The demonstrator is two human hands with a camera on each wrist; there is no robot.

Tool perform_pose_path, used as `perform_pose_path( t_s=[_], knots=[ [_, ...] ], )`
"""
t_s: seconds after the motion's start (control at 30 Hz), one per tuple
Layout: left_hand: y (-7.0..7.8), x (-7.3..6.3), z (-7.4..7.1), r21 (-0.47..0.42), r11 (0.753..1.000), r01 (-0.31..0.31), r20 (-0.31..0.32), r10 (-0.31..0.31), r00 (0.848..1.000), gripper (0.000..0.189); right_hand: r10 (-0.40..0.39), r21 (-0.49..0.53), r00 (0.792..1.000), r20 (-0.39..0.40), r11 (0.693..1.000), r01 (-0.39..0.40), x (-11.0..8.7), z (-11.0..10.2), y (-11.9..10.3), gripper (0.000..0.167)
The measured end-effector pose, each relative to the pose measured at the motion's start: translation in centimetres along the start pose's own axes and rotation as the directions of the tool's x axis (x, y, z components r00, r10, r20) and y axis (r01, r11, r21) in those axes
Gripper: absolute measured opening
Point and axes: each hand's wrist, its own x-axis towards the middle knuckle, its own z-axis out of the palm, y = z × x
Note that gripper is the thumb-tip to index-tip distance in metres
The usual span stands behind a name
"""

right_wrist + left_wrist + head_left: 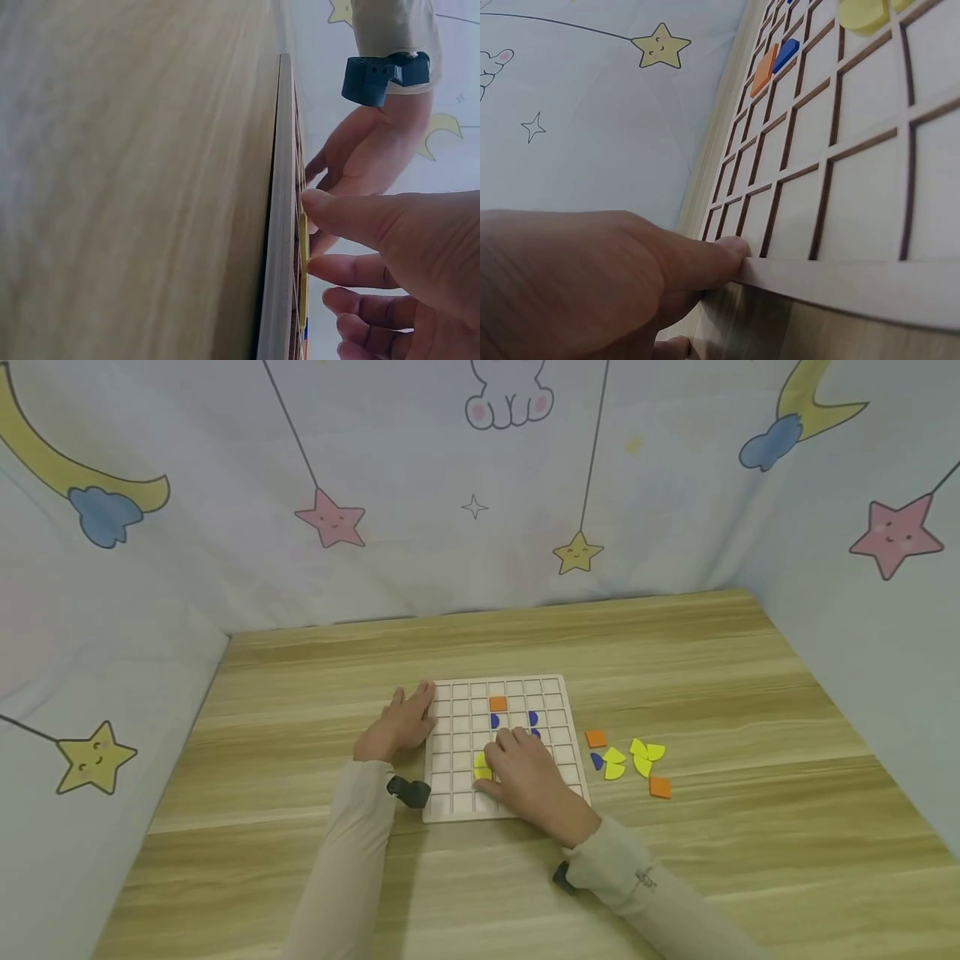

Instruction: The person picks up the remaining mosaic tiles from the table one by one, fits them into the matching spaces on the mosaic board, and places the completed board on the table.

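A pale gridded board lies on the table. My left hand rests along its left edge near the far corner, with a fingertip on the rim in the left wrist view. Over the lower middle of the grid is my right hand; its thumb and index finger, slightly apart, touch yellow pieces lying in the cells. An orange square sits higher up, with a blue half-round piece just below. Another blue piece lies to the right. My right hand covers part of the board.
Right of the board lie loose pieces: an orange square, a blue piece, several yellow wedges and a second orange square. A printed cloth hangs behind the wooden table and along its sides.
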Motion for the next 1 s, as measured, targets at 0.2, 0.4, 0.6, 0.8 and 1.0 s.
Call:
perform_pose_path(
  t_s=[0.2, 0.4, 0.6, 0.8, 1.0],
  knots=[
    [0.0, 0.0, 0.0, -0.007, 1.000, 0.006, -0.001, -0.006, 1.000, 0.062, -0.001, -0.013, 1.000, 0.012, 1.000, 0.001, 0.0, -0.1, -0.1, 0.034],
    [0.0, 0.1, 0.1, 0.002, 1.000, -0.002, -0.010, 0.002, 1.000, 0.061, 0.023, -0.013, 1.000, 0.015, 1.000, -0.023, 0.0, -0.3, -0.2, 0.037],
    [0.0, 0.0, 0.1, 0.001, 1.000, 0.003, -0.013, -0.003, 1.000, 0.061, 0.023, -0.005, 1.000, 0.007, 1.000, -0.023, 0.0, -0.3, -0.2, 0.035],
    [-0.1, 0.1, 0.0, 0.001, 1.000, 0.011, -0.009, -0.011, 1.000, 0.061, 0.030, 0.022, 0.999, 0.036, 0.999, -0.031, 0.0, -0.6, -0.3, 0.034],
    [-0.1, 0.2, 0.1, 0.008, 1.000, 0.005, -0.003, -0.005, 1.000, 0.061, 0.057, 0.062, 0.997, 0.047, 0.996, -0.059, -0.4, -1.2, 0.1, 0.027]
  ],
)
